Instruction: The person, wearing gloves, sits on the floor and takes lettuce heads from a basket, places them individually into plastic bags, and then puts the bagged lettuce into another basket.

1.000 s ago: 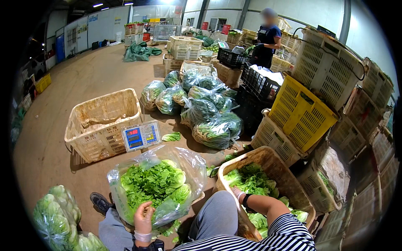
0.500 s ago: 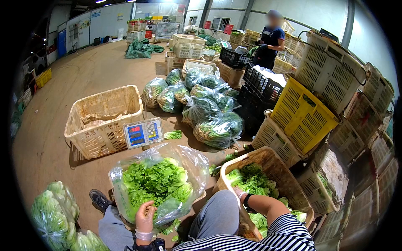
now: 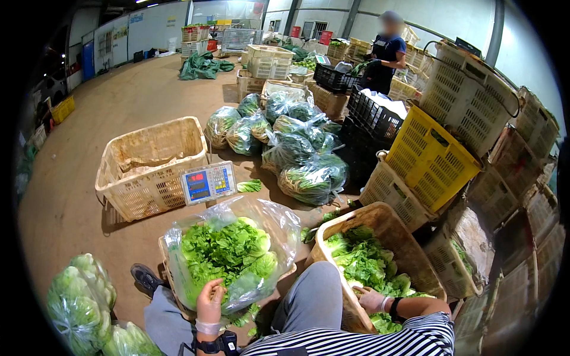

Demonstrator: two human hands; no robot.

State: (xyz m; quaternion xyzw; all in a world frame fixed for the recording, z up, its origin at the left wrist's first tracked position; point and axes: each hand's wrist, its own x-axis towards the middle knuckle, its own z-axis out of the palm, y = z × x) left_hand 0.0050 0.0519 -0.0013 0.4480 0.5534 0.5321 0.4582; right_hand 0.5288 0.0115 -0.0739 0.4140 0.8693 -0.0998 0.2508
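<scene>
My left hand [image 3: 210, 301], in a thin clear glove, is at the near edge of a clear plastic bag [image 3: 282, 222]. Its fingers are loosely bent and apart, with nothing visible in them. The bag lines a crate and lies spread around a heap of green lettuce [image 3: 222, 252]. To the right, my right hand [image 3: 371, 299], also gloved, reaches into a beige plastic crate [image 3: 332, 234] of loose lettuce heads [image 3: 371, 261]. Its fingers stretch toward the crate's left wall and touch the lettuce, without visibly closing round a head.
A scale display [image 3: 208, 183] stands behind the bag, before a beige crate [image 3: 151, 139]. Filled bags of greens [image 3: 312, 175] lie farther back. Bagged lettuces [image 3: 80, 305] sit at lower left. Stacked crates [image 3: 424, 160] rise on the right; a person [image 3: 387, 56] stands beyond.
My right hand has moved nearer and to the right inside the lettuce crate. My left hand stays by the bag's edge. The whole view has shifted slightly.
</scene>
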